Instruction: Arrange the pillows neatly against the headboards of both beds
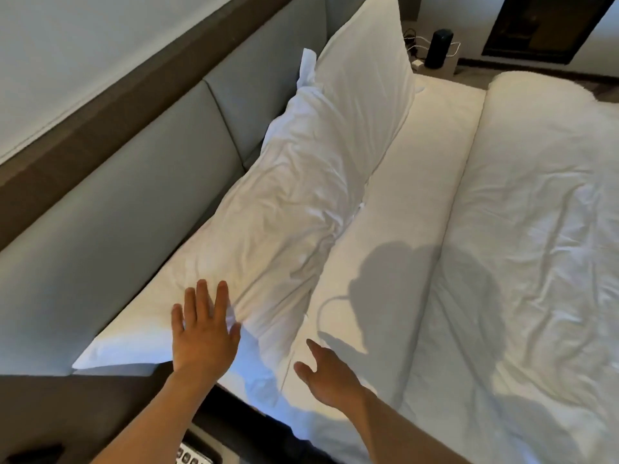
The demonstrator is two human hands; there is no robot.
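A crumpled white pillow [278,216] lies along the grey padded headboard [110,222], its near end resting on a flatter white pillow [134,333]. Farther back a smoother white pillow [365,72] leans upright against the headboard. My left hand [204,329] is flat and open, fingers spread, on the near end of the crumpled pillow. My right hand [325,380] hovers open just beside that pillow's near corner, above the white sheet [395,229], holding nothing.
A rumpled white duvet [536,229] covers the right side of the bed. A black cylindrical speaker [438,48] with cables stands on the floor beyond the bed's far end. A dark bedside surface [83,406] with a button panel [194,458] sits at the bottom left.
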